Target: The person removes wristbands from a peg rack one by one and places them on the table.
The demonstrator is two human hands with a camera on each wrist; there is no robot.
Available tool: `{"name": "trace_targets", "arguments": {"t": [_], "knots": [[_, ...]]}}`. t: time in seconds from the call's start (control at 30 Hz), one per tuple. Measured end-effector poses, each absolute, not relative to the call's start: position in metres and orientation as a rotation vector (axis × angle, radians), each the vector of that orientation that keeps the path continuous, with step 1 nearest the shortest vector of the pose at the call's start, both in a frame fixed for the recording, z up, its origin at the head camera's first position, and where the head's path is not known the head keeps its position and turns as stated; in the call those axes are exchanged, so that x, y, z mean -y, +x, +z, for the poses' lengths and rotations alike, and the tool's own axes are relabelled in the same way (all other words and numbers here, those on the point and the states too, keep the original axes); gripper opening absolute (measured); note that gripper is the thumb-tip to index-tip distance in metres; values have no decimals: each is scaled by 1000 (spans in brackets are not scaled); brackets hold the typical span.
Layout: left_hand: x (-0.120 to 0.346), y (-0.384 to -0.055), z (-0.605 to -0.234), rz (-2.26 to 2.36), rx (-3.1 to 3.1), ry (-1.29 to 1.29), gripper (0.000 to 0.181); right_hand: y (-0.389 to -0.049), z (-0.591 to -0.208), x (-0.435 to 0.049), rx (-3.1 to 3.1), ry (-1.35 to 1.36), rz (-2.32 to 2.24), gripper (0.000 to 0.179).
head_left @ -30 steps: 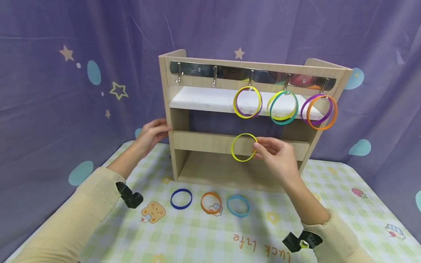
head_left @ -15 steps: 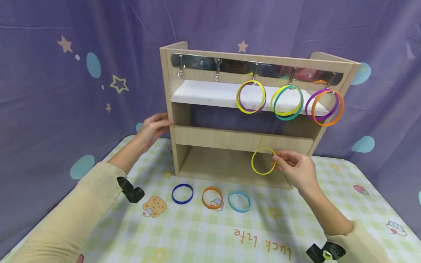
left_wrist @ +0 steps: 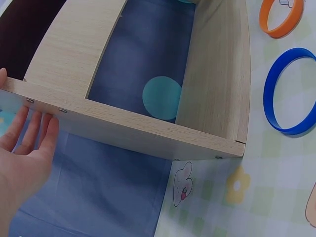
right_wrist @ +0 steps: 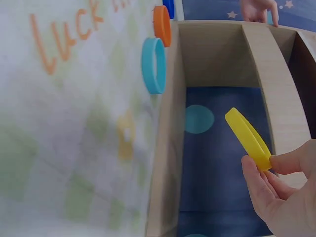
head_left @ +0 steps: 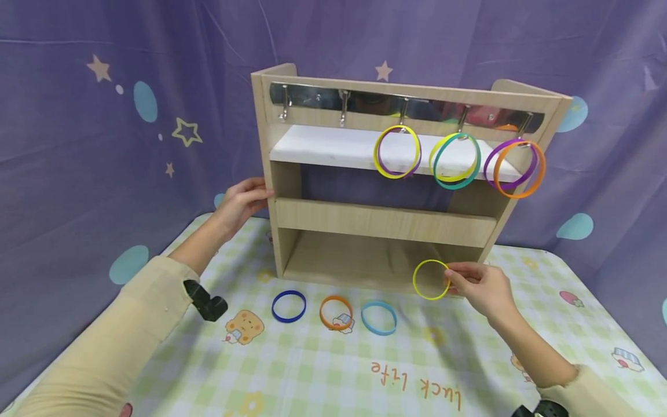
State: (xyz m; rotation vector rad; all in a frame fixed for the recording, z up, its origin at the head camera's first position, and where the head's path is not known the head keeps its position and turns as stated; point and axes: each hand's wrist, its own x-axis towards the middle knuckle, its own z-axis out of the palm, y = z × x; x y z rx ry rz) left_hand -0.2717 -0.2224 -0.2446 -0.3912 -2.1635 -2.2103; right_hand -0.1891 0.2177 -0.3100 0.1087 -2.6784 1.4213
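Observation:
In the head view my right hand (head_left: 487, 289) pinches a yellow silicone wristband (head_left: 415, 282) by its right edge, in front of the wooden shelf's (head_left: 385, 223) lower right corner. Thumb and fingertips hold the wristband (right_wrist: 248, 139) in the right wrist view. My left hand (head_left: 241, 205) holds the shelf's left side panel, fingertips on its outer face and thumb over its front edge. Loose on the cloth lie a dark blue wristband (head_left: 273, 313), an orange wristband (head_left: 322, 315) and a light blue wristband (head_left: 364, 322).
A metal hook strip (head_left: 319, 97) runs along the shelf's top. Three right-hand hooks carry paired wristbands: yellow with purple (head_left: 376, 159), yellow with teal green (head_left: 477, 168), purple with orange (head_left: 542, 174). Two left hooks (head_left: 285, 104) carry none. Purple curtain (head_left: 156, 35) hangs behind.
My right hand has moved down and to the right with the yellow wristband, from before the middle crossboard to the shelf's lower right. The left hand stays on the side panel.

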Motion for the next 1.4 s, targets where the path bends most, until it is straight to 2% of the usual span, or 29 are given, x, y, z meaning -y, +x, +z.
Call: {"name": "trace_targets", "arguments": {"t": [0.57, 0.77, 1.03, 1.4], "knots": [[226, -271, -243, -2214, 2133, -394, 29, -186, -341, -224, 2828, 44, 1531, 37], [227, -271, -243, -2206, 2135, -401, 35, -185, -351, -223, 2883, 44, 1483, 34], [227, -270, -245, -2215, 2139, -390, 32, -181, -365, -218, 2882, 29, 1558, 32], [223, -270, -244, -2188, 2199, -367, 54, -180, -371, -220, 2892, -3, 1537, 33]]}}
